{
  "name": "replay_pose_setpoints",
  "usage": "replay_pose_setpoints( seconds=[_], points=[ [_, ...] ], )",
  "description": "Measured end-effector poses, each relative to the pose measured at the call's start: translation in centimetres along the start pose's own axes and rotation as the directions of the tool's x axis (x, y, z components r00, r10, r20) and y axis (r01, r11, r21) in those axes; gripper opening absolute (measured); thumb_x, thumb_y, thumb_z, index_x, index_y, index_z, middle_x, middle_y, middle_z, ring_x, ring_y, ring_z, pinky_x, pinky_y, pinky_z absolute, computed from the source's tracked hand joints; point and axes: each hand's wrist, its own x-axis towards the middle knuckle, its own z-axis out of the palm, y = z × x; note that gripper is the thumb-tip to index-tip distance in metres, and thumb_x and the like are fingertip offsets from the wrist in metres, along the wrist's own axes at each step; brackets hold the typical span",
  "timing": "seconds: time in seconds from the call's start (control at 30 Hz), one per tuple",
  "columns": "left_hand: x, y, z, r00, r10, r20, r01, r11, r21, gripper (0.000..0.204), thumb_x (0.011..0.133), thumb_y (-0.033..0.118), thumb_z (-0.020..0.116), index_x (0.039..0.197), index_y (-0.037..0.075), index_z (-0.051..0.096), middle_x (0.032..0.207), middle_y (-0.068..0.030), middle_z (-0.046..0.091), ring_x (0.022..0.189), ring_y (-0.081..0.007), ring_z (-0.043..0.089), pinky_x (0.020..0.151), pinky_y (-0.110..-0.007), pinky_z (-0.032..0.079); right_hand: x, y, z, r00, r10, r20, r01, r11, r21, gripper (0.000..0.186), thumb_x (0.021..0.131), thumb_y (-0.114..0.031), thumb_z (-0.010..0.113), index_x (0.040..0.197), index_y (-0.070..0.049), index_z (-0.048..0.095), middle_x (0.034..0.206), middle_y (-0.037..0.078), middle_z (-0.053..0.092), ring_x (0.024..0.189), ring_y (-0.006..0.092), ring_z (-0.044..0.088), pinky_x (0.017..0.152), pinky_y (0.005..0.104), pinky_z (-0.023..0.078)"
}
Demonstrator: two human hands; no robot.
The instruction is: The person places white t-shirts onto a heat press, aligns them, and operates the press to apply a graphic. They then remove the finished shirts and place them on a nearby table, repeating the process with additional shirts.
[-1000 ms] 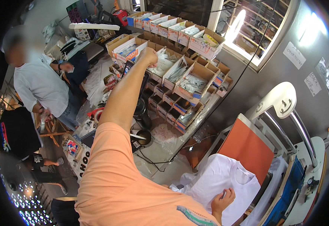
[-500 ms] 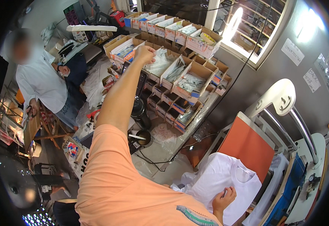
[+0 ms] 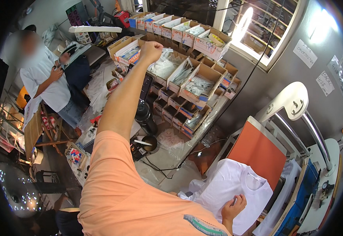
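Observation:
My left hand (image 3: 151, 53) is closed at the end of my outstretched arm, above a row of open cardboard boxes. A small pale flat edge shows by its fingertips, but what they hold is hidden. Just beneath and to the right is a box of clear plastic packets (image 3: 164, 67), with another packet-filled box (image 3: 198, 85) beside it. My right hand (image 3: 234, 207) lies with fingers apart and slightly bent on a white T-shirt (image 3: 238, 185). The T-shirt is draped over the near end of a press with an orange-red board (image 3: 254, 151).
More boxes (image 3: 179, 26) line the back by the window. A black tumbler (image 3: 146, 118), a cup with a stick (image 3: 149, 144) and a cable stand below my left arm. A white press arm (image 3: 287, 100) rises at right. A person (image 3: 47, 74) in white stands at left.
My left hand has risen slightly, and the pale edge by its fingertips shows more. My right hand stays on the T-shirt. The person at left has brought both hands together in front.

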Motion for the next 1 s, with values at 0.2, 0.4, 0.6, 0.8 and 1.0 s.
replay_pose_setpoints(
  seconds=[0.2,0.4,0.6,0.8,1.0],
  points=[
    [0.0,1.4,1.4,0.98,-0.197,0.036,0.17,0.722,-0.671,0.024,0.082,0.002,0.062,0.107,0.004,0.062,0.076,-0.0095,0.064,0.07,-0.0154,0.063,0.06,-0.03,0.051,-0.2,0.3,0.2,1.0,0.011,-0.016,-0.011,1.0,-0.003,0.027,0.073,-0.001,0.056,0.1,0.0,0.056,0.119,0.022,0.052,0.114,0.0407,0.047,0.097,0.0508,0.036],
    [-0.7,-0.4,4.0,0.945,0.009,0.328,-0.098,0.962,0.255,0.026,0.082,0.002,0.059,0.106,-0.002,0.068,0.115,-0.0197,0.067,0.088,-0.032,0.07,0.077,-0.044,0.056,-0.3,0.5,0.3,1.0,0.011,-0.01,-0.011,1.0,0.004,0.027,0.074,-0.001,0.056,0.101,0.0,0.056,0.12,0.022,0.052,0.114,0.0408,0.046,0.099,0.0502,0.035],
    [-4.0,4.3,4.0,0.904,-0.323,0.281,0.093,0.788,0.608,0.037,0.082,0.003,0.061,0.118,0.001,0.067,0.127,-0.0206,0.062,0.119,-0.0369,0.059,0.093,-0.048,0.05,-0.2,-0.2,-0.2,0.999,0.039,-0.009,-0.038,0.999,0.017,0.028,0.072,-0.001,0.056,0.1,0.0,0.056,0.118,0.023,0.052,0.113,0.0417,0.046,0.098,0.0509,0.036],
    [-0.6,0.5,5.2,0.9,-0.253,0.354,-0.04,0.762,0.646,0.031,0.077,0.008,0.068,0.107,0.002,0.072,0.113,-0.0233,0.067,0.108,-0.0324,0.066,0.088,-0.04,0.053,0.0,-0.1,0.1,1.0,0.004,-0.031,-0.003,1.0,0.028,0.029,0.071,0.0,0.056,0.099,0.0,0.056,0.117,0.023,0.052,0.111,0.0419,0.047,0.097,0.0516,0.036],
    [0.3,-0.4,4.6,0.964,-0.103,0.245,0.032,0.961,0.275,0.029,0.065,0.012,0.082,0.093,0.006,0.075,0.086,-0.0161,0.073,0.081,-0.026,0.071,0.075,-0.035,0.055,-0.1,-0.1,-0.1,0.999,-0.017,-0.046,0.017,1.0,0.008,0.03,0.07,-0.002,0.056,0.1,0.0,0.056,0.116,0.023,0.052,0.11,0.0423,0.047,0.096,0.0524,0.037]
  ],
)
